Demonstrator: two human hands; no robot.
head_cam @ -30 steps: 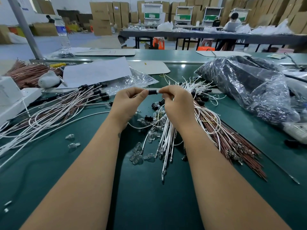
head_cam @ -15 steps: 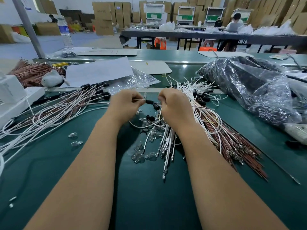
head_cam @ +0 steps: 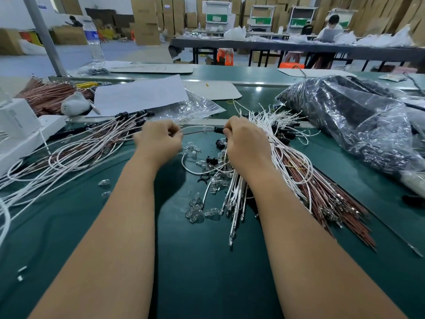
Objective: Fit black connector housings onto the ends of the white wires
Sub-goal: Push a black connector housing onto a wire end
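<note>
A: Pinching a white wire (head_cam: 197,128) at mid-frame, the left hand (head_cam: 158,140) has its fingers curled tight round one end; the right hand (head_cam: 247,141) grips the other end, where a black connector housing (head_cam: 218,130) sits just at its fingertips.

B: Is the housing touching the wire?

A: It sits on the wire's right end, though how far on I cannot tell; the wire runs nearly level between the two hands, above the green desk (head_cam: 207,272).

B: And the other wires?

A: A bundle of white wires (head_cam: 236,192) lies under and right of the right hand, beside brown wires (head_cam: 333,199) fanning toward the lower right; loose black housings (head_cam: 220,143) and small clear bulbs (head_cam: 195,212) lie scattered on the desk between the forearms.

B: Anything at the left of the frame?

A: A heap of wires with black housings fitted (head_cam: 80,146) spreads across the centre left; a white sheet of paper (head_cam: 140,95) lies beyond it at upper left; a clear plastic bag of dark parts (head_cam: 349,118) fills the upper right.
</note>
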